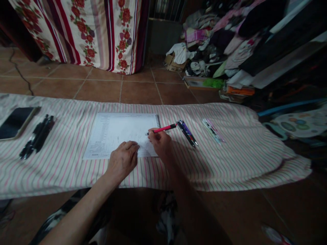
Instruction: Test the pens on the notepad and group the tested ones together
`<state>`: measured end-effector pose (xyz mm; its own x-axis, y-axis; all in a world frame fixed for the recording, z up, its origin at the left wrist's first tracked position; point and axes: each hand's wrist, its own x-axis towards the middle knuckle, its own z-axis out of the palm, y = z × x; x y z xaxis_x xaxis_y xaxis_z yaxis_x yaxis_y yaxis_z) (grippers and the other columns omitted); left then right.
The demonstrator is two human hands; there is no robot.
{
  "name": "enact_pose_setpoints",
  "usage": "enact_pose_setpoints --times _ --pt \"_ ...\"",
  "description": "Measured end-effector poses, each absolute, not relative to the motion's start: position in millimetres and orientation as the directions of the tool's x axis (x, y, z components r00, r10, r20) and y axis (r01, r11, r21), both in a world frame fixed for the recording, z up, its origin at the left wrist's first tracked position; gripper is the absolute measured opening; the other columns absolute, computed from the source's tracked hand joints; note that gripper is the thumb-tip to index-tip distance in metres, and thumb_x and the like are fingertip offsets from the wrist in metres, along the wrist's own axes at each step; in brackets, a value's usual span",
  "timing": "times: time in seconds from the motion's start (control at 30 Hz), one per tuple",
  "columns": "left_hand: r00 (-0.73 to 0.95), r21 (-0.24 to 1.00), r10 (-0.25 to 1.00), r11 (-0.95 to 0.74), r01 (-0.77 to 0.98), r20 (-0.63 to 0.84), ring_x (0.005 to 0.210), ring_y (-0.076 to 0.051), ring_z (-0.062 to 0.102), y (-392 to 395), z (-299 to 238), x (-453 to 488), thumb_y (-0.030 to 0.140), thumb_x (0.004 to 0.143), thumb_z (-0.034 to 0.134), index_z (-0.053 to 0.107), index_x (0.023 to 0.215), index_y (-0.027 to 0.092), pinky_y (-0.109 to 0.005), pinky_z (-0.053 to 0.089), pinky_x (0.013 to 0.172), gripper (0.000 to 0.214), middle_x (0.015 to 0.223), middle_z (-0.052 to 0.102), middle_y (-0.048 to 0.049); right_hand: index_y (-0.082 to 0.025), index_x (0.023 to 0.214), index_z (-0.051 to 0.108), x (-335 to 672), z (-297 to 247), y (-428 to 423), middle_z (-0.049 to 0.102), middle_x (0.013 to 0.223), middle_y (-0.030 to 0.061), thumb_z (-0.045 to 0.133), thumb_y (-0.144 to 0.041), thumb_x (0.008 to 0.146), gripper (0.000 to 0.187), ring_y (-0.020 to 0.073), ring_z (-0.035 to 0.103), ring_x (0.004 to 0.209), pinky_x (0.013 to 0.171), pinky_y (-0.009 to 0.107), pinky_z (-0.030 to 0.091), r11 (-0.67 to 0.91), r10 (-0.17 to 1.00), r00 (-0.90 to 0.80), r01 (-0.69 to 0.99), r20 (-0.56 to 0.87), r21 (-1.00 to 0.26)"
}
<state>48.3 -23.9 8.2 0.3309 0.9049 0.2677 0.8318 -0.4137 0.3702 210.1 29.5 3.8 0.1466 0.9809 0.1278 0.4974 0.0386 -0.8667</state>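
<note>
A white spiral notebook (116, 132) lies open on a striped cloth (230, 153) spread over the floor. My right hand (160, 141) grips a red pen (163, 129), its tip down on the page near the notebook's right side. My left hand (124, 158) rests knuckles-up on the lower edge of the page, fingers curled under; nothing shows in them.
Black pens (38, 136) and a dark phone (15, 122) lie at the cloth's left end. A purple-blue pen (187, 132) and a pale pen (213, 131) lie right of the notebook. A floral curtain (89, 30) hangs behind; piled clothes (219, 37) fill the back right.
</note>
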Motion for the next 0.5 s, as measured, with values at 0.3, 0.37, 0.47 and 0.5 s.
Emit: enact_pose_setpoints --times 0.3,0.37,0.47,0.5 --pt "0.364 0.299 0.884 -0.447 0.843 0.294 0.088 -0.023 0.054 -30.1 12.2 44.8 0.014 0.085 0.047 0.065 0.098 0.018 -0.036 0.053 0.073 0.023 0.099 0.068 -0.0047 -0.021 0.09 0.058 160.5 11.6 29.4 0.07 0.069 0.0018 0.053 -0.032 0.079 0.016 0.015 0.067 0.064 0.061 0.024 0.052 0.095 0.993 0.039 0.306 0.112 -0.947" --pt "0.348 0.293 0.887 -0.435 0.851 0.304 0.093 -0.024 0.053 -31.2 13.8 38.9 0.013 0.083 0.049 0.065 0.097 0.017 -0.037 0.053 0.075 0.022 0.099 0.068 -0.0053 -0.021 0.088 0.06 151.4 10.6 30.6 0.071 0.07 0.0024 0.053 -0.032 0.078 0.016 0.0156 0.068 0.064 0.06 0.024 0.052 0.087 0.995 0.024 0.31 0.099 -0.947" --pt "0.302 0.294 0.898 -0.397 0.869 0.321 0.1 -0.025 0.052 -31.6 14.4 26.4 0.013 0.082 0.049 0.064 0.101 0.018 -0.038 0.053 0.079 0.024 0.106 0.067 -0.0058 -0.02 0.086 0.062 144.1 7.9 33.7 0.071 0.069 0.0034 0.053 -0.032 0.078 0.016 0.0167 0.068 0.065 0.06 0.025 0.052 0.067 0.995 0.043 0.355 0.088 -0.933" --pt "0.286 0.296 0.902 -0.384 0.875 0.324 0.1 -0.025 0.053 -31.5 14.3 22.0 0.013 0.083 0.049 0.064 0.101 0.018 -0.038 0.053 0.08 0.024 0.106 0.067 -0.0057 -0.02 0.086 0.063 143.1 7.0 34.6 0.071 0.069 0.0036 0.053 -0.031 0.078 0.016 0.0171 0.068 0.065 0.061 0.025 0.052 0.062 0.995 0.051 0.376 0.087 -0.925"
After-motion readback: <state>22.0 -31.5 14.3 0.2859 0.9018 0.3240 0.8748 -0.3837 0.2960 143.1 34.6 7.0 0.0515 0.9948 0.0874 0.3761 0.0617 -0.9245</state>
